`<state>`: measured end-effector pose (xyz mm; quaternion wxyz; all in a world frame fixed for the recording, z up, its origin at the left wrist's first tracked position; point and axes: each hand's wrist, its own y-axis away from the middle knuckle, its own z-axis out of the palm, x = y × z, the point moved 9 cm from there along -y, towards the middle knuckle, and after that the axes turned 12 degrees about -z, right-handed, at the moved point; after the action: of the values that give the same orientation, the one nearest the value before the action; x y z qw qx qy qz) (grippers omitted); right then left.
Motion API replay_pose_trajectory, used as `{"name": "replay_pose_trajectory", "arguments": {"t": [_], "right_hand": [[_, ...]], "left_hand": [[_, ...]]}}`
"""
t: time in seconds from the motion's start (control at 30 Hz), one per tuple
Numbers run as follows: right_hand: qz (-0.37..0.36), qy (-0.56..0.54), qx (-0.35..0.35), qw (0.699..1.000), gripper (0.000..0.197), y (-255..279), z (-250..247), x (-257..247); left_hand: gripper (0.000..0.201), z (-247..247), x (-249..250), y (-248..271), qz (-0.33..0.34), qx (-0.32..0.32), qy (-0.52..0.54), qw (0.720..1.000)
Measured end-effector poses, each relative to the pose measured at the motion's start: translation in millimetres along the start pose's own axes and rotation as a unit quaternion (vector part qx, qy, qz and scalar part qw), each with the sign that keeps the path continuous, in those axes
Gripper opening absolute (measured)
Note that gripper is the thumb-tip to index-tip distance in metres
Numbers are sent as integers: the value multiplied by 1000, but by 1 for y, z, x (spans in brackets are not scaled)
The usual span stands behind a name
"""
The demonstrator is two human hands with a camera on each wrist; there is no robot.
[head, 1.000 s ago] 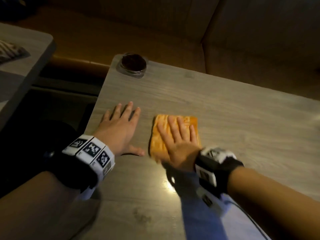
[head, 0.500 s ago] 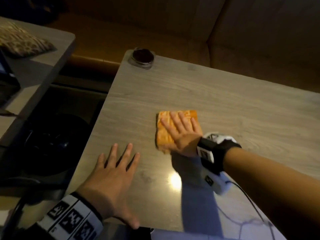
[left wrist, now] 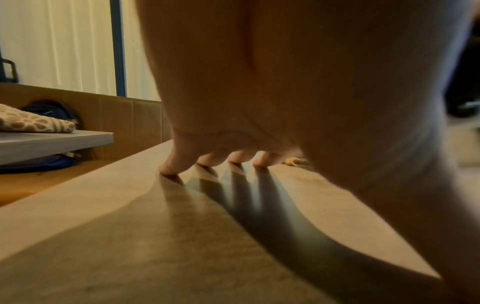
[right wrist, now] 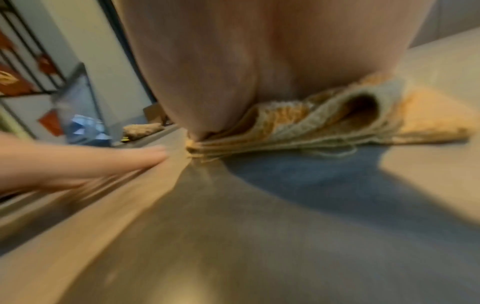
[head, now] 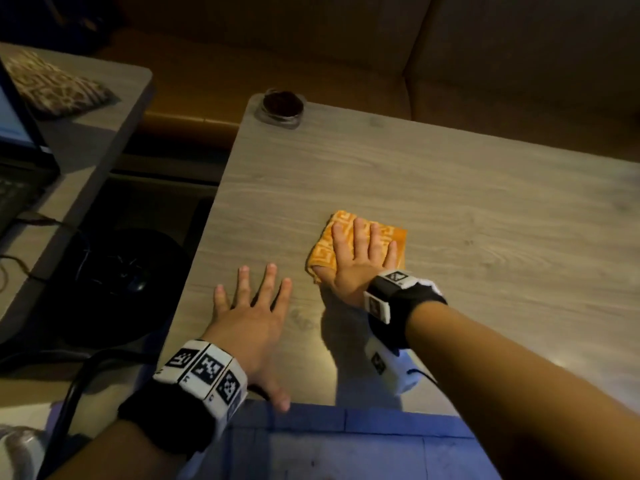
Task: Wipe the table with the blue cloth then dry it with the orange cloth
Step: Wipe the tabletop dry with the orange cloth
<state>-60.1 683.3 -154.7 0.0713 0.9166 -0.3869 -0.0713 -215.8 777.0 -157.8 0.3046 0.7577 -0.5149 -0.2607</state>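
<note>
The folded orange cloth (head: 393, 235) lies on the grey wood table (head: 450, 188), left of its middle. My right hand (head: 356, 261) presses flat on the cloth with straight, spread fingers, the thumb at its near left edge. In the right wrist view the palm (right wrist: 233, 82) bears down on the cloth's stacked folds (right wrist: 337, 121). My left hand (head: 252, 313) rests flat on the bare table beside it, nearer the front left edge, holding nothing. Its fingertips (left wrist: 179, 164) touch the wood. No blue cloth can be made out for certain.
A small jar with a dark lid (head: 282, 107) stands at the table's far left corner. A second table (head: 86, 140) on the left carries a laptop (head: 14, 133) and a spotted pouch (head: 52, 84). A brown sofa (head: 485, 64) runs behind. Cables (head: 79, 372) lie in the gap between the tables.
My left hand has slid back from beside the cloth toward the table's near edge. The right hand stays pressed on the orange cloth, which has shifted and turned only slightly.
</note>
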Motion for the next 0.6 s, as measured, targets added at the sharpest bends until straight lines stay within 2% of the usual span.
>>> {"name": "replay_pose_trajectory", "arguments": {"t": [0.07, 0.1, 0.17, 0.2, 0.27, 0.3, 0.33, 0.47, 0.6], "right_hand": [[-89, 20, 32, 995, 85, 42, 1, -33], [-130, 29, 16, 991, 84, 64, 10, -42], [-147, 50, 7, 988, 83, 78, 13, -39], [-121, 53, 24, 991, 83, 70, 10, -31], [-7, 20, 25, 999, 84, 56, 6, -19], [42, 1, 21, 999, 83, 58, 11, -20], [61, -3, 31, 998, 82, 69, 13, -29], [-27, 33, 54, 998, 78, 152, 23, -69], [-23, 19, 42, 999, 77, 203, 32, -44]], "left_hand": [[172, 0, 0, 1, 4, 5, 4, 1000], [172, 0, -1, 0, 4, 8, 4, 1000], [173, 0, -2, 2, 5, 16, 5, 1000], [174, -1, -2, 3, 6, 19, 4, 1000], [173, -1, -2, 5, 8, 14, 2, 1000], [173, -2, -3, 5, 7, 15, 3, 1000], [173, -4, -3, 5, 6, 19, 2, 1000], [176, -4, -1, 2, 12, 25, 10, 1000], [176, -4, -2, 1, 13, 23, 6, 1000]]}}
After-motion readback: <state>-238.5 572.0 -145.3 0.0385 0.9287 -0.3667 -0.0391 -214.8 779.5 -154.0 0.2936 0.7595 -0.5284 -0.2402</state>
